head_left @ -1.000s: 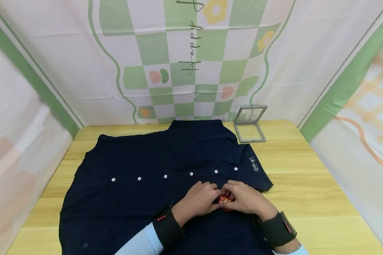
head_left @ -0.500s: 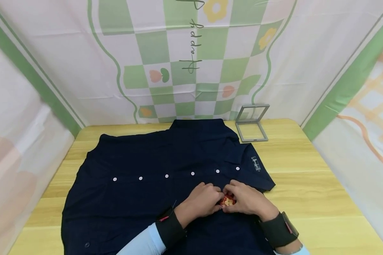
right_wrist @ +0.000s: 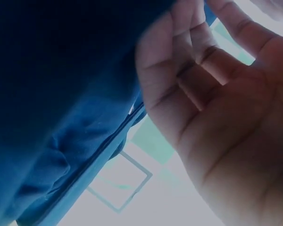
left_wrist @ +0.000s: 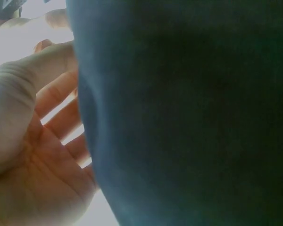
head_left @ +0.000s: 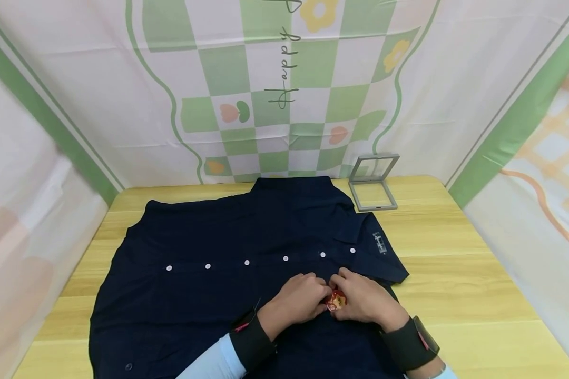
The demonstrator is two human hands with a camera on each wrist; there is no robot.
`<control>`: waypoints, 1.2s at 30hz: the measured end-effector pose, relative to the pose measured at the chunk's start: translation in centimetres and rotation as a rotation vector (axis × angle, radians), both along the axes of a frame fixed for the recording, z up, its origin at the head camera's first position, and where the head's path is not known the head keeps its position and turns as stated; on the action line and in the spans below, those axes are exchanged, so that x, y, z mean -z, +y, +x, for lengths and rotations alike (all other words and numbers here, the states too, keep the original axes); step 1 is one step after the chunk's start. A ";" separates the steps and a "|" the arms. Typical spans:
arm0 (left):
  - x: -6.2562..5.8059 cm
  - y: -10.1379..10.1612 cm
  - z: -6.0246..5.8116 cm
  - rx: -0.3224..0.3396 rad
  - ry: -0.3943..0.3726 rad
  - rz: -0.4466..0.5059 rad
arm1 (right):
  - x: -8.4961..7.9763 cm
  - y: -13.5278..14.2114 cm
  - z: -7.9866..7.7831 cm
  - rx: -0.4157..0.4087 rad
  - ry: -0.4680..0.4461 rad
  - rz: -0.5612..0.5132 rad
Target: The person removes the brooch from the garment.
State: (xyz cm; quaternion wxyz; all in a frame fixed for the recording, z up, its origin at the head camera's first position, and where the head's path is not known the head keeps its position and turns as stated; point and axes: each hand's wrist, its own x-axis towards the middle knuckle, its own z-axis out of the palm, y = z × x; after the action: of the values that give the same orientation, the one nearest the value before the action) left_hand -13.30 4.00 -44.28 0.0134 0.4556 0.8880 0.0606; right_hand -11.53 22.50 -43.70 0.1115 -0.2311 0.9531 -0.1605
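Note:
A navy button-up shirt [head_left: 208, 305] lies spread on the table, its row of white buttons running across it. Over the shirt's lower right area, both hands meet at a small round red badge [head_left: 337, 300] with a yellowish figure on its face. My left hand [head_left: 297, 299] pinches at the badge's left edge with thumb and fingertips. From the other side, my right hand [head_left: 364, 297] holds the badge between curled fingers and thumb. In both wrist views, dark cloth [left_wrist: 184, 113] covers the fingertips and hides the badge.
An open grey-framed clear case [head_left: 373, 181] stands at the table's back right, beside the collar. Bare wooden table [head_left: 460, 284] shows right of the sleeve. Patterned curtains [head_left: 284, 116] close off the back and sides.
The badge has tilted between the fingers, so more of its yellowish figure faces up. Both hands stay in nearly the same spot over the shirt.

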 end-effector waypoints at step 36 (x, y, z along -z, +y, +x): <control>0.2 0.0 -0.1 -0.041 -0.051 0.023 | 0.4 0.5 -0.5 -0.120 0.043 -0.122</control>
State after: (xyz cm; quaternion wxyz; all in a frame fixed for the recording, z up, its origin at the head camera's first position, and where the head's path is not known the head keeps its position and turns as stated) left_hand -13.43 3.99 -44.51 0.0296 0.4356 0.8958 0.0828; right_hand -12.06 22.98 -44.08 0.0860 -0.2977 0.9281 -0.2064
